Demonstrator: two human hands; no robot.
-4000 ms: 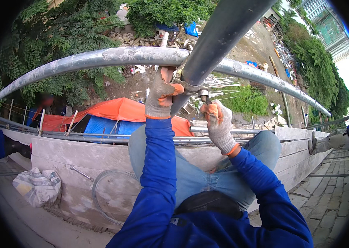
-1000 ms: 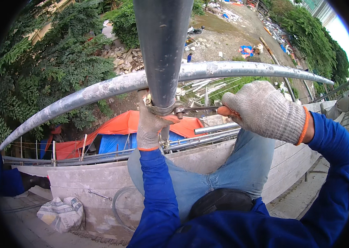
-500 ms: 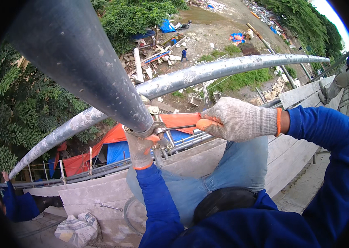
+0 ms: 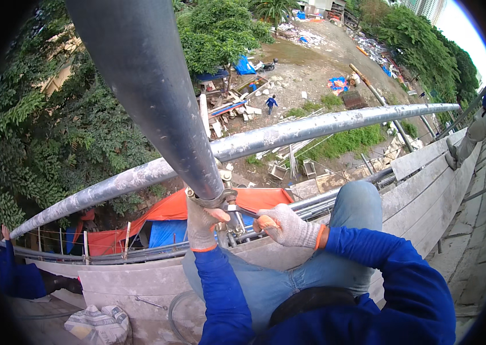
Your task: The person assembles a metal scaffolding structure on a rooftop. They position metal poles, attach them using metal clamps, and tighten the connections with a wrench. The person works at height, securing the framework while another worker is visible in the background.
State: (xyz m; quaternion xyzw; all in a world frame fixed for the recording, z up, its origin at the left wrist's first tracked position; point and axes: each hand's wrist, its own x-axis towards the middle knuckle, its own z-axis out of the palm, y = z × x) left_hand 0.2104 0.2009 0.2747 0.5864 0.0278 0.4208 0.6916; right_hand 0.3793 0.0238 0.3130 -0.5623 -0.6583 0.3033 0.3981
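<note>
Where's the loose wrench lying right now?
In the head view, the wrench lies at lower left on the grey planks, left of the wire coil and just beyond the crumpled sack.

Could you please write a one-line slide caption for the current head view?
Gloved left hand at the clamp on a thick pole, right hand gripping a tool beside it.

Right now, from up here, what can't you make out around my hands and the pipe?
All in the head view:
- Thick pipe: upper end cut off by the top edge.
- Tool: its gripped end is hidden inside the right hand.
- Left hand: some fingers hidden behind the clamp and pipe.
- White bag: bottom cut off by the lower edge.
- Person on the ground: too small for detail.
</note>
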